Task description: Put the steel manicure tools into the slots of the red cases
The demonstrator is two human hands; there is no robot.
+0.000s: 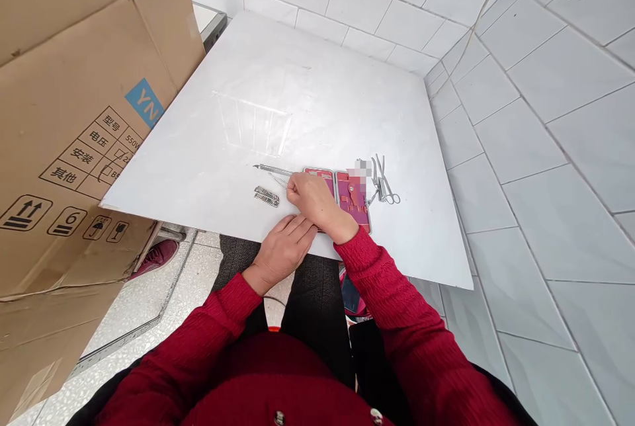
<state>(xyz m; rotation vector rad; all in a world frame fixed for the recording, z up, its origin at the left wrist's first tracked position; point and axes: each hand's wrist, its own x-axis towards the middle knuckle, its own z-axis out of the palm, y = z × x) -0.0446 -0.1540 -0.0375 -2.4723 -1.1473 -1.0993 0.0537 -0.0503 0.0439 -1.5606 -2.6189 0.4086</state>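
White tabletop (pixel 337 108) stretching wide, right hand (pixel 313 196) curled over red case (pixel 353 196), left hand (pixel 285 246) flattened near front edge (pixel 421 274), grips unclear

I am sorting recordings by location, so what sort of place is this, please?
Probably a corner of a storeroom or small workshop: a white tabletop near tiled walls, with a large cardboard box beside it.

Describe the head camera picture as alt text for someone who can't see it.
A person's right hand and left hand are close together at an open red case on a white table. Scissors lie right of the case, a small patterned object to its left.
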